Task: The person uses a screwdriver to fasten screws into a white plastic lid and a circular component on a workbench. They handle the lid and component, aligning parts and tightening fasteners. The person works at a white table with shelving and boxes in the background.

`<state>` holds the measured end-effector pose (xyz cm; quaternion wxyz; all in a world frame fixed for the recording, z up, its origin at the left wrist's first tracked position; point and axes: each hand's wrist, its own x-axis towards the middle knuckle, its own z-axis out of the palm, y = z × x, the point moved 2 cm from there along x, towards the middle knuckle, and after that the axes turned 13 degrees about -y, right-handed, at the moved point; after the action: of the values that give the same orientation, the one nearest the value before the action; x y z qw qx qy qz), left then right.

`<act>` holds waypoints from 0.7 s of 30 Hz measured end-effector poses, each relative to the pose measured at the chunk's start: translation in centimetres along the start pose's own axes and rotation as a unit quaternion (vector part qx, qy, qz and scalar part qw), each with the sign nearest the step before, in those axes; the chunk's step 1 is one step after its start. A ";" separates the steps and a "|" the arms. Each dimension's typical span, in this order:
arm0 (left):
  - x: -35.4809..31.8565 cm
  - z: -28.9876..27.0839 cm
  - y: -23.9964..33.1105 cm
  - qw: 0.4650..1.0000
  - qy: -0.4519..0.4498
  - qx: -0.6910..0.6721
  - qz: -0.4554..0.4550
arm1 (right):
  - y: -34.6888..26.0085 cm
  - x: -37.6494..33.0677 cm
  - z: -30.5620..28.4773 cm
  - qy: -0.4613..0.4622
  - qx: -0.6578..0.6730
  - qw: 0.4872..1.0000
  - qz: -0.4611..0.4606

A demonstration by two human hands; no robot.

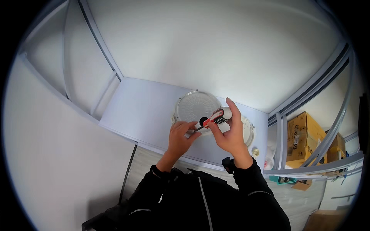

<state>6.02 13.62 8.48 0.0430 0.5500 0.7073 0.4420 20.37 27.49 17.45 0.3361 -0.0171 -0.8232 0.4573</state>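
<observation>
My right hand (pixel 233 134) is closed around the thick red, black and white handle of a screwdriver (pixel 216 117). Its dark shaft slants down to the left, toward the fingertips of my left hand (pixel 180 138). There the left thumb and fingers come together in a pinch around the tip; whatever small thing they hold is hidden. Just beyond both hands lies a round white housing with a clear, patterned disc (pixel 195 106) and a pale rim. A dark round spot (pixel 203 121) shows on it beside the shaft.
The white table (pixel 140 104) stands against a pale wall. Right of my right hand lies another round white part (pixel 247 131), partly covered. A small round container (pixel 255 151) sits near the right edge. Grey frame posts (pixel 281 140) and cardboard boxes (pixel 302 140) stand farther right.
</observation>
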 end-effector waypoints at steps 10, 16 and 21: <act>-0.2 -0.4 -0.5 1.000 0.003 0.001 0.005 | -0.4 1.1 1.1 -0.010 -0.069 0.997 -0.013; 0.0 -0.9 -1.1 1.000 0.008 -0.005 0.010 | 1.2 1.6 2.9 0.001 -0.108 0.992 -0.069; 0.0 -1.2 -0.9 1.000 0.029 -0.003 0.012 | 0.1 2.4 4.0 0.012 -0.180 0.974 -0.139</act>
<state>4.67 12.88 8.59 0.0187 0.5457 0.7001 0.4602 16.26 25.40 17.28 0.3973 0.0318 -0.8822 0.2506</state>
